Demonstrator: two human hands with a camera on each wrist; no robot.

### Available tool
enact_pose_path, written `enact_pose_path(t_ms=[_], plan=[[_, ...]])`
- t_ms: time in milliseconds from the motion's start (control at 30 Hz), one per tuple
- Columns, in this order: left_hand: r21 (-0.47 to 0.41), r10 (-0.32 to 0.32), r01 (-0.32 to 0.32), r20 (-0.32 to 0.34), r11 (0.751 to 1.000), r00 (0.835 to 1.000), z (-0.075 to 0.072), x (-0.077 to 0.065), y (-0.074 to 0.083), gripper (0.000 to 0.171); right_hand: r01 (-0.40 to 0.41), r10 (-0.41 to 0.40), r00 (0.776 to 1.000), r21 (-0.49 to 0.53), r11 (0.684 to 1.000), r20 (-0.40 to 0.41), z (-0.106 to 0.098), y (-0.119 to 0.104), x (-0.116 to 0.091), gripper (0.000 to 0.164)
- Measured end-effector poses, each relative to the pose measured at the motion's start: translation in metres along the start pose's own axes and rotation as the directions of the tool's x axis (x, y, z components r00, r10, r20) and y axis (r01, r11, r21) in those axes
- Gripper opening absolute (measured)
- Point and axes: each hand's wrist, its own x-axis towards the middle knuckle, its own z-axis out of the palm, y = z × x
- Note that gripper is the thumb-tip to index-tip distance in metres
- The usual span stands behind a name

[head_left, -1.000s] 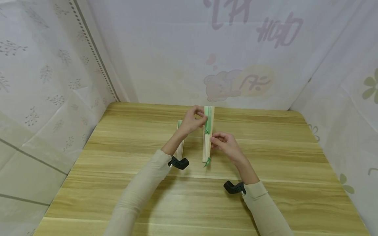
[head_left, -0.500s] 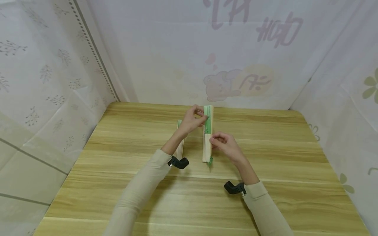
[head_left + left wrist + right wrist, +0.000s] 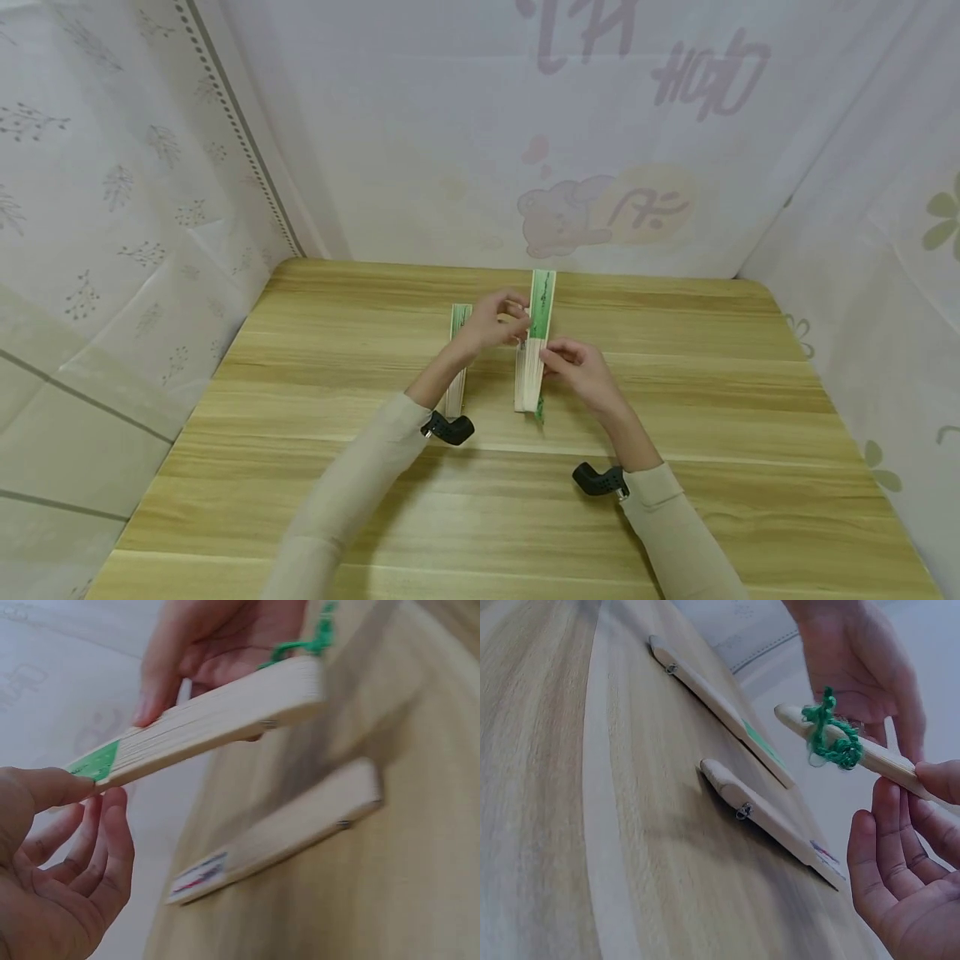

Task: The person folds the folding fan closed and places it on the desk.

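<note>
A folded hand fan point(image 3: 542, 308), pale wood with a green paper end, is held up between both hands with its narrow edge side showing. My left hand point(image 3: 495, 323) pinches it near the green end, thumb on top and fingers beneath, as the left wrist view shows. Farther down its length my right hand point(image 3: 581, 371) pinches the wooden sticks between thumb and fingers. A green cord point(image 3: 832, 739) dangles from the fan's pivot end. Under it, a second folded fan point(image 3: 300, 821) with a coloured printed end lies on the table, partly covered in the head view.
Left of the hands, a third folded fan point(image 3: 456, 387) with a green end lies on the wooden table point(image 3: 675, 400). Patterned white cloth point(image 3: 420, 150) hangs behind and at both sides. A black wrist camera point(image 3: 448, 428) projects from the left sleeve, close to that fan.
The held fan has turned about its length and shifted slightly right, showing its stick edges. My left hand has moved a little down and right along it; the right hand has barely moved.
</note>
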Motion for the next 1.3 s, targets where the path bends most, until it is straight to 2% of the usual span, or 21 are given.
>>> enact_pose_path(t_ms=[133, 300, 533, 700, 733, 867, 1300], plan=[[0.037, 0.004, -0.006, 0.055, 0.999, 0.998, 0.006, -0.010, -0.007, 0.029, -0.027, 0.027, 0.999, -0.010, 1.000, -0.021, -0.003, 0.000, -0.002, 0.027], [0.043, 0.004, -0.007, 0.078, 0.999, 0.997, 0.016, -0.017, -0.012, 0.029, -0.043, 0.042, 0.998, -0.013, 0.999, -0.048, -0.007, 0.005, -0.003, 0.027], [0.017, 0.007, -0.008, 0.051, 1.000, 0.999, 0.029, -0.021, -0.015, 0.029, -0.057, 0.055, 0.994, -0.014, 0.998, -0.093, -0.012, 0.005, -0.006, 0.027], [0.001, 0.004, -0.004, 0.041, 1.000, 0.999, 0.038, -0.020, -0.019, 0.029, -0.046, 0.041, 0.990, -0.041, 0.998, -0.132, -0.017, 0.007, -0.008, 0.028], [0.000, 0.005, -0.005, 0.035, 1.000, 0.999, 0.040, -0.018, -0.024, 0.029, -0.046, 0.039, 0.990, -0.048, 0.998, -0.138, -0.018, 0.007, -0.009, 0.028], [-0.020, 0.010, -0.010, 0.033, 1.000, 0.999, 0.047, -0.018, -0.024, 0.030, -0.060, 0.048, 0.986, -0.068, 0.996, -0.159, -0.023, 0.006, -0.012, 0.028], [-0.030, -0.040, 0.041, 0.013, 0.999, 0.999, 0.070, -0.017, -0.026, 0.034, -0.042, 0.016, 0.978, -0.122, 0.992, -0.206, -0.039, 0.012, -0.022, 0.030]])
